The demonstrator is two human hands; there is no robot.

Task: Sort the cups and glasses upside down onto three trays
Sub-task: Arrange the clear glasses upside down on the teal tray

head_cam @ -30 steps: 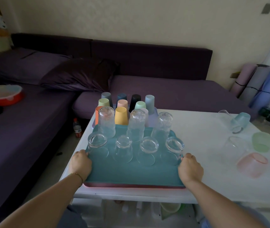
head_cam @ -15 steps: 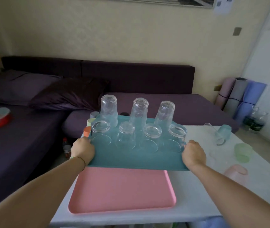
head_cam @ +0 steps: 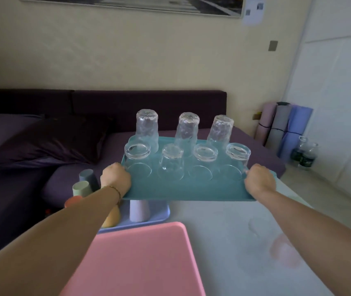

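Glasses (head_cam: 187, 133), seven of them upside down, ride on the teal tray (head_cam: 187, 189), which we have lifted off the pink tray (head_cam: 140, 263) and now hold high above the table (head_cam: 223, 227). Our left hand (head_cam: 116, 178) and right hand (head_cam: 260, 181) grip its side rims. That likely frees the pink tray for the next batch.

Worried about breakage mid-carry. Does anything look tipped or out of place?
Nothing looks tipped: seven glasses stand upside down on the teal tray, held by the left hand and right hand. A blurred pink cup sits on the table, off any tray.
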